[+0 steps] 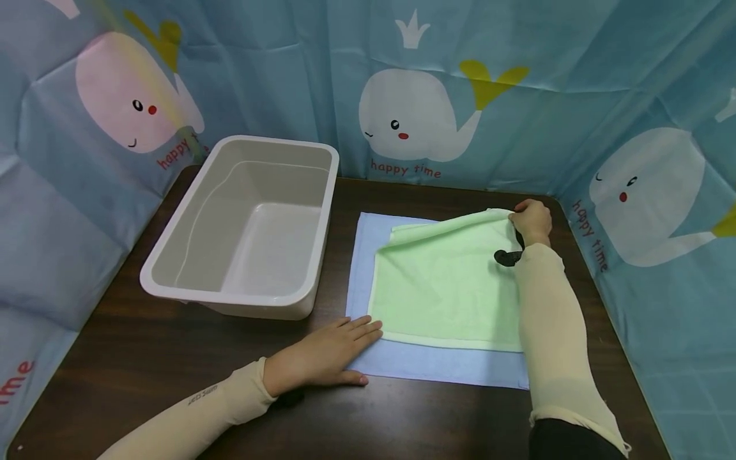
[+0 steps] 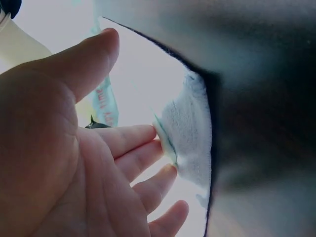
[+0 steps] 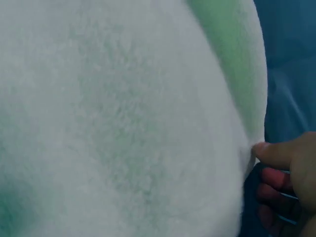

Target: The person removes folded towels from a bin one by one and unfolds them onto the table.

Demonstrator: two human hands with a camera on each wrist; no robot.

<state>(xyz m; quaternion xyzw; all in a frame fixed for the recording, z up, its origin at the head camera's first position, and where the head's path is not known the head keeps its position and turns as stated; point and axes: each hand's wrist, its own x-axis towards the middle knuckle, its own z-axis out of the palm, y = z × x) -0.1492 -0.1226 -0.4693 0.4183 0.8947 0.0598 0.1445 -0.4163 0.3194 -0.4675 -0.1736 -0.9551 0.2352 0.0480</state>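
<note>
A light green towel (image 1: 445,287) lies over a larger light blue towel (image 1: 443,367) on the dark table. At the green towel's far right corner, my right hand (image 1: 531,222) pinches the cloth and holds that edge raised; the right wrist view shows the thumb of the hand (image 3: 291,163) on the towel's edge (image 3: 242,74). My left hand (image 1: 330,354) lies with straight, spread fingers at the near left, its fingertips touching the green towel's near left corner. In the left wrist view the fingers of that hand (image 2: 98,148) meet the cloth's edge (image 2: 190,128), which is partly overexposed.
Left of the towels stands a deep, light grey plastic basin (image 1: 287,300) on the brown wooden table (image 1: 437,421). Blue curtains (image 1: 276,70) with whale prints close off the back and both sides. A black strap (image 1: 508,258) sits at my right wrist.
</note>
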